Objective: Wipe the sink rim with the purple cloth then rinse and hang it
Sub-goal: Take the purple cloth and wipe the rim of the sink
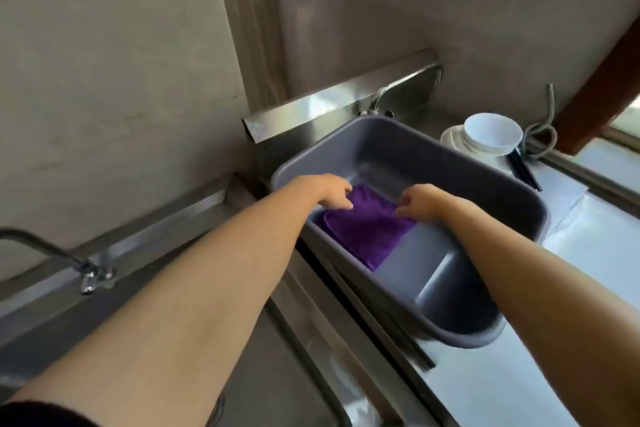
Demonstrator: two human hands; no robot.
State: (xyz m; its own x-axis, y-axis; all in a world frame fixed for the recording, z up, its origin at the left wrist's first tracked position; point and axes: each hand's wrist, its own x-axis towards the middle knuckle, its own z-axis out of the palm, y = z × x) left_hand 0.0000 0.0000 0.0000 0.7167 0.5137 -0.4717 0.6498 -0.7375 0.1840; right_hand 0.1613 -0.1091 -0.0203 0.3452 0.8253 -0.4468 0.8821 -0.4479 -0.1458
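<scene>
A: Head view: where's the purple cloth (367, 230)?

B: Flat in the grey tub (485, 184); left hand (329, 191) and right hand (420, 202) each pinch a far corner.

A: Advice?

B: Probably lift both corners together, keeping it spread.

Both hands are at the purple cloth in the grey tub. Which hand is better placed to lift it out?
Probably the left hand: its fingers pinch the purple cloth at its far corner. The right hand touches only the edge.
</scene>
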